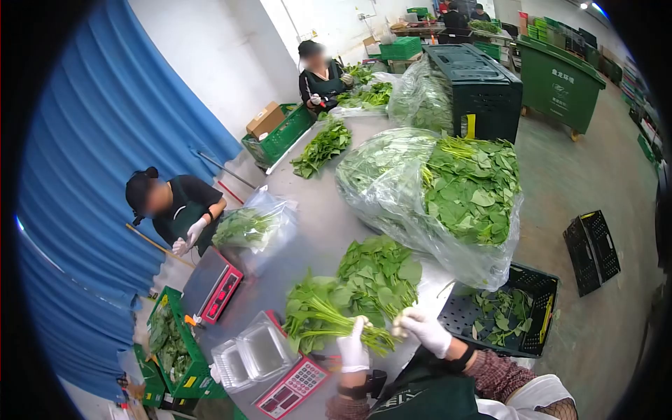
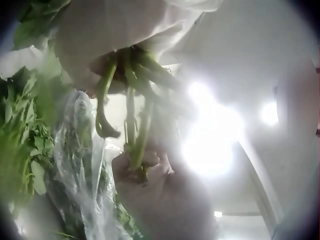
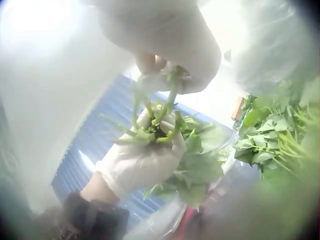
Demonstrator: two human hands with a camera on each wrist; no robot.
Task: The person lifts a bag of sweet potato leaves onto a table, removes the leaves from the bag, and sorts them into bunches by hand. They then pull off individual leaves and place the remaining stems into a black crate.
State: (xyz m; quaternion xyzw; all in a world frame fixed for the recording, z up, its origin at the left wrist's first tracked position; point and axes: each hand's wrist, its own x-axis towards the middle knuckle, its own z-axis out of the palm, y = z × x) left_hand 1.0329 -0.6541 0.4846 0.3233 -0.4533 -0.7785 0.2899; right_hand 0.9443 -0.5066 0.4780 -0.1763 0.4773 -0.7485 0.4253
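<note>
Left hand (image 1: 352,348) clasps the greens bunch (image 1: 315,315) | right hand (image 1: 424,329) pinches stem ends (image 1: 383,343) beside it — square up your stems, grip snug.

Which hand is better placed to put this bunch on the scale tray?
Left, likely. The left hand grips the green leafy bunch around its stems, nearer the clear plastic tray; the right hand pinches stem ends, farther away.
</note>
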